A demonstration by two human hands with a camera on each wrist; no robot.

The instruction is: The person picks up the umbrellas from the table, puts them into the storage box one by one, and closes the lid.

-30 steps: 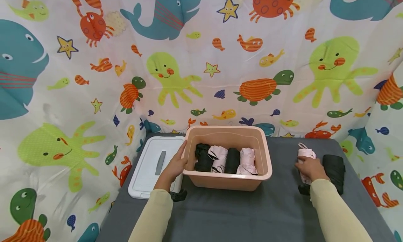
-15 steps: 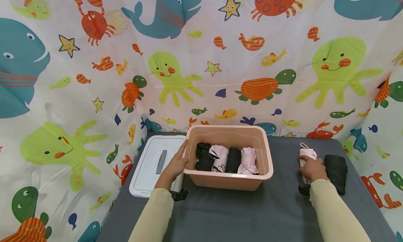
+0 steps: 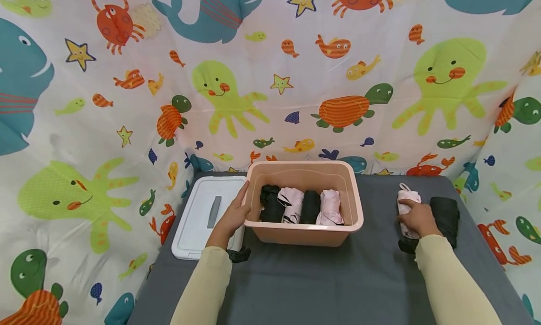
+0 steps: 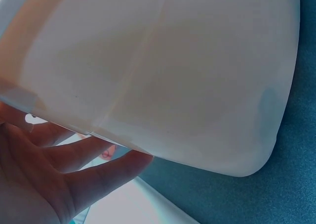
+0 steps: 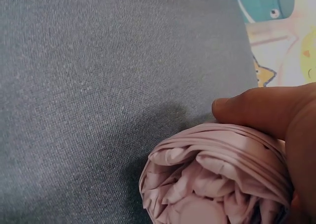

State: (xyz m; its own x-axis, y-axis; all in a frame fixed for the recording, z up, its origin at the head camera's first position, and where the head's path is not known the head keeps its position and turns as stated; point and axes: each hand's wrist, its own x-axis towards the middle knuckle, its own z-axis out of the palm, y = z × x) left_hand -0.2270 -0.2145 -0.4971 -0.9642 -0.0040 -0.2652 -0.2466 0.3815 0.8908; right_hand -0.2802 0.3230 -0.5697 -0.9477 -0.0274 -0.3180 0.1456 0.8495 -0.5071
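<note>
Pink umbrella (image 3: 406, 207) partly under right hand (image 3: 417, 218); black item beneath wrist, perhaps a handle.

Peach bin (image 3: 304, 233), white lid (image 3: 198, 221), pink umbrella (image 3: 406, 207) on grey cloth (image 3: 317, 282)

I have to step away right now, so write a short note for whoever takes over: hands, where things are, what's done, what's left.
Left hand: open, flat against the left wall of the pink bin.
Right hand: grips the pink folded umbrella lying on the grey table; a black umbrella lies beside it.
Done: four umbrellas, black and pink by turns, in the bin.
Left: likely both outside umbrellas, then the white lid lying left of the bin.
</note>
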